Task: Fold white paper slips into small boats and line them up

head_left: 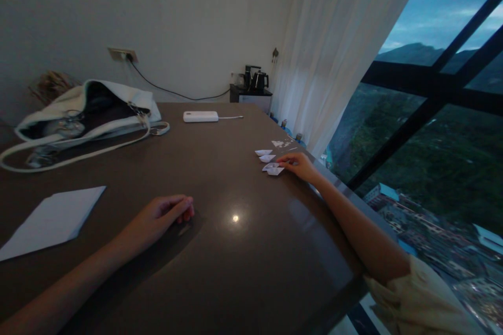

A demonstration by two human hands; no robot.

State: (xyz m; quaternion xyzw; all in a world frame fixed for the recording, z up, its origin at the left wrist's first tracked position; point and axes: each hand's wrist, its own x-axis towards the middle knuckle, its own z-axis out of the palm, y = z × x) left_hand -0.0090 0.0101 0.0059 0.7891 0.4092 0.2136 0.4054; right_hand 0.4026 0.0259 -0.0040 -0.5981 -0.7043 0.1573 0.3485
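Note:
My right hand point(299, 166) reaches to the far right of the dark table point(220, 251), fingertips touching a small folded white paper piece point(273, 169). Two more folded paper pieces point(266, 155) lie just beyond it, and tiny white scraps point(281, 143) further back. The fingers are curled low over the table; nothing sits inside the hand. My left hand point(162, 215) rests on the table near the middle, fingers together and lightly curled, holding nothing. A white paper sheet point(51, 220) lies to its left.
A white handbag point(84, 115) with straps lies at the back left. A white power bank point(200, 116) with a cable sits at the back. A kettle point(256, 79) stands on a small stand beyond. A curtain point(338, 52) and large window are on the right.

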